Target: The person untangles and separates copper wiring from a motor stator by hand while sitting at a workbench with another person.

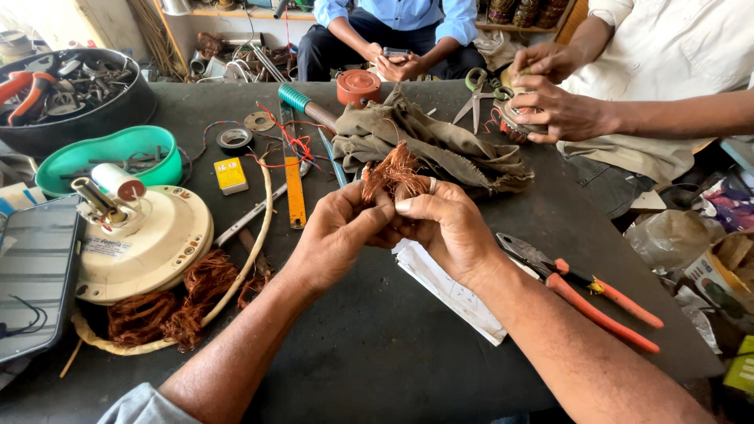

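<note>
Copper wire tuft (390, 169) pinched between both hands' fingers (369, 206), left hand (334, 235), right hand (448, 228), apparently closed tight.

Both hands pinch a tuft of bare copper wire (390, 171), bright, reddish and frizzy. More tangled copper wire (177, 302) lies dull and matted on the surface (377, 338), which looks dark, matt and slightly gritty. A crumpled olive cloth (440, 145) appears soft and worn. The pliers (577, 286) have grey metal heads and glossy orange plastic handles. A cream motor housing (145, 247) looks smooth and painted. Folded white paper (452, 290) is matt.
</note>
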